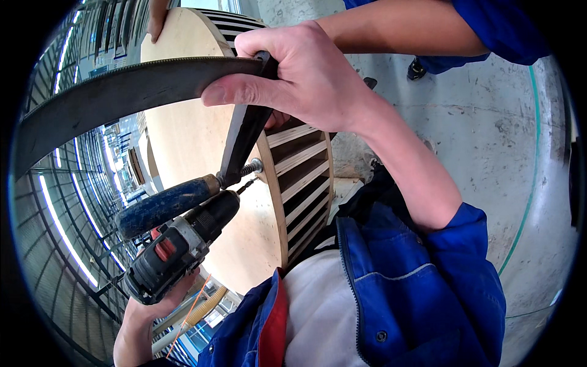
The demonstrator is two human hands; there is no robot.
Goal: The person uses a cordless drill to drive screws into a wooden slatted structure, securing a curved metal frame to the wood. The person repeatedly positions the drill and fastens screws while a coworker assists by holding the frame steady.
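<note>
Bar clamp [243,137] at 11 o'clock, before the pale round wooden disc [241,214]. Long toothed bar [134,92] running out toward 9–10 o'clock, bowed by the lens; dark arm slanting down toward 7 from the bar's near end. Threaded spindle [249,167] close to the disc's slatted edge, with round pad at or near the wood; contact unclear. Worn blue handle [168,207] at 9 o'clock, just above the drill.

Right hand [299,70] at 12 o'clock: closed around the clamp where bar and arm meet, thumb laid along the bar's lower edge, index finger curled over the top.

Left hand [177,289] between 7 and 8, under and behind the cordless drill [171,254]; closed on its grip, fingers mostly hidden by the drill body. Drill bit [246,186] aimed up toward 1 o'clock, tip near the disc; cannot tell whether touching.

Wooden slats [301,165] near centre, gaps between, set behind the disc. Another person's hand [157,21] at 11, against the disc's upper edge. Bare forearm [397,27] at 1 o'clock, blue sleeve [501,27] beyond; also a co-worker's. Dark shoe [416,69] below, on grey floor [483,134]. Green line [533,153] curving from 2 to 4.
</note>
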